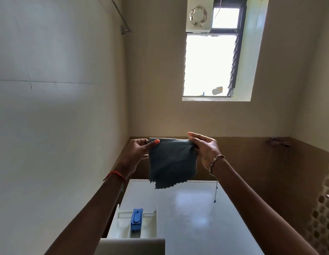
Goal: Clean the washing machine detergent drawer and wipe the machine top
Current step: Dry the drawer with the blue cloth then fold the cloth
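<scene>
Two hands, left hand [139, 150] and right hand [204, 150], each pinching a top corner of one dark cloth [172, 161], spread above the machine top [197, 218] probably for folding before wiping; detergent drawer [134, 223] pulled open below, near left.

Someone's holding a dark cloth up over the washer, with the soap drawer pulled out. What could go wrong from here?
The cloth hangs from a fingertip grip of the left hand and right hand at its top corners; it might slip and drop. The drawer juts out below the left forearm, so a downward wiping move could knock it. The bracelet's dangling thread may snag.
</scene>
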Tool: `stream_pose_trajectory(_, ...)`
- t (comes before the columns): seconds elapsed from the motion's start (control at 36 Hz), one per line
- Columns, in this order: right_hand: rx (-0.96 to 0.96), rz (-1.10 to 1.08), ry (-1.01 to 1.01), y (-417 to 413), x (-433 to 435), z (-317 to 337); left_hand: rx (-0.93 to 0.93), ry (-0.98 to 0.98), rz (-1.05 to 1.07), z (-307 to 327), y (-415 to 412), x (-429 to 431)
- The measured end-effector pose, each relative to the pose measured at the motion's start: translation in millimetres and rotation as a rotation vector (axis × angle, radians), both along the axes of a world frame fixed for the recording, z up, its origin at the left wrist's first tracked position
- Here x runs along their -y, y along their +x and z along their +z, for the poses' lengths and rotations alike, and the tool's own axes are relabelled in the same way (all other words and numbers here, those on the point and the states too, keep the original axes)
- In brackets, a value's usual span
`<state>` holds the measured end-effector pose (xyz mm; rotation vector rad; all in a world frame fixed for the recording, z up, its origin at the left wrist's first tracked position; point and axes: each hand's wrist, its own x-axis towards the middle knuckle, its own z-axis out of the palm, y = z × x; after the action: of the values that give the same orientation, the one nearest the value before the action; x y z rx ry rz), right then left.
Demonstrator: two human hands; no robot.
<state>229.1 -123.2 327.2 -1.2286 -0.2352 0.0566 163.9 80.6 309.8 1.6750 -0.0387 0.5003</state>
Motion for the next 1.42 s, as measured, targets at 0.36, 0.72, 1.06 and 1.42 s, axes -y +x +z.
stream_pose_trajectory(0.36, 0.120, 0.022, -0.043, -4.4, 14.2, -1.8, 0.009, -0.061, 0.043, -8.2, 4.3, -1.2)
stream_pose_trajectory(0.72, 0.066, -0.041, 0.010, -21.5, 6.8, -4.0, -0.017, -0.132, -0.079, -8.0, -2.2, 14.0)
stream_pose_trajectory(1.06, -0.535, 0.354, 0.021, -15.3, 12.4, -8.5, 0.025, -0.230, 0.018, -18.7, -3.1, 23.7)
stream_pose_trajectory(1.42, -0.120, 0.382, -0.272, -0.6, -2.1, 0.4, -0.133, -0.094, -0.055, -40.7, -11.3, 19.3)
